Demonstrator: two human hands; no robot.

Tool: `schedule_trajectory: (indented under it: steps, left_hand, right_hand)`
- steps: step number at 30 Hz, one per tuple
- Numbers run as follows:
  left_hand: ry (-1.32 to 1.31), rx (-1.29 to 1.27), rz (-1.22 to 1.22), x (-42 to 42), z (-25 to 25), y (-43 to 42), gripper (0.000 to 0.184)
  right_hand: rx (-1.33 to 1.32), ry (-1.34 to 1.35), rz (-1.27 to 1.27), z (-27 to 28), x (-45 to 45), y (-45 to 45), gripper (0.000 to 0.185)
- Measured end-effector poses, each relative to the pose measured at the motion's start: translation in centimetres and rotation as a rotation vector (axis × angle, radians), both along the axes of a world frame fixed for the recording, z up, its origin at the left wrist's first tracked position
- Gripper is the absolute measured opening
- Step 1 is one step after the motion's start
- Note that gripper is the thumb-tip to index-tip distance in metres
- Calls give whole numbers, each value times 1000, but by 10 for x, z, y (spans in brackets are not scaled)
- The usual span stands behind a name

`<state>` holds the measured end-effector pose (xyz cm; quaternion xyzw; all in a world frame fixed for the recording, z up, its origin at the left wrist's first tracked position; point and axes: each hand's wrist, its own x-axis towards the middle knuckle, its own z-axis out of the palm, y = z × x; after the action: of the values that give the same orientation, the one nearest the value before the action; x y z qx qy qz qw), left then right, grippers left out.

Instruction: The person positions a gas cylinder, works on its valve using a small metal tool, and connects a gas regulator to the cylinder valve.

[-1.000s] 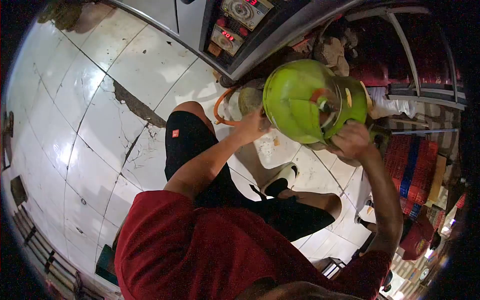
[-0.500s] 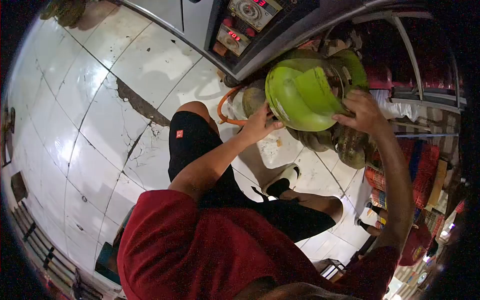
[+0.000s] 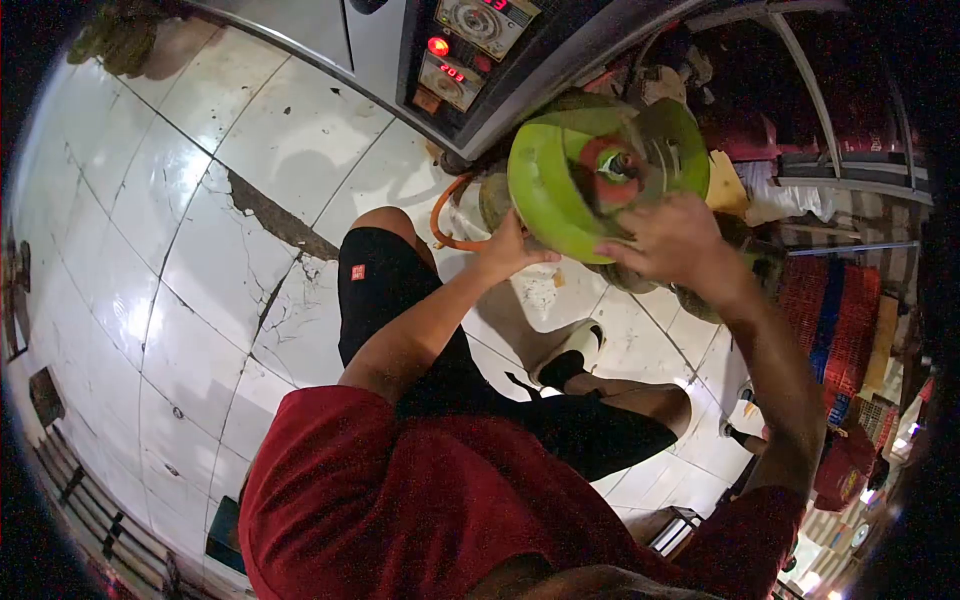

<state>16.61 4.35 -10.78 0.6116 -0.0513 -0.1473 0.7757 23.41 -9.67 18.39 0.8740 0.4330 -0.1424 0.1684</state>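
Observation:
A light green gas cylinder (image 3: 540,190) is tilted so that its top faces me, with a red ring around the valve (image 3: 618,168) inside the collar. My left hand (image 3: 512,250) supports its lower left side, thumb along the near edge and fingers partly hidden behind it. On the right, my right hand (image 3: 668,240) is closed on the cylinder's collar, slightly blurred. An orange hose (image 3: 440,215) curves over the floor just left of the cylinder. Dull, dirty rounded objects behind and below the cylinder are mostly covered by it.
A metal appliance with dials and red number displays (image 3: 448,80) stands beyond the cylinder. Red crates (image 3: 855,320) are stacked at the right. The white tiled floor (image 3: 190,290) has cracks and a broken strip. Part of another person's leg (image 3: 745,437) shows at lower right.
The cylinder has turned and tipped toward me, shifting slightly left, so its valve now shows. My right hand has moved left with the collar. A red lamp on the appliance now glows.

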Motion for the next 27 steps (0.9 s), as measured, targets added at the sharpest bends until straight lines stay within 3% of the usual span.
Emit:
schedule_trajectory:
  steps: [6, 9, 14, 22, 27]
  left_hand:
    - [-9, -82, -25, -3, -12, -1, 105]
    - [78, -255, -14, -1, -2, 2, 110]
    - [78, -165, -26, -1, 1, 8, 115]
    - [-54, -128, 64, -1, -2, 8, 138]
    - [-92, -266, 115, -6, 7, 10, 145]
  right_hand:
    - [142, -44, 144, 4, 0, 1, 45]
    - [172, -62, 146, 3, 1, -4, 46]
    - [182, -50, 123, -1, -3, 1, 46]
    - [178, -86, 168, 2, -4, -1, 47]
    - [137, -194, 131, 10, -15, 5, 49]
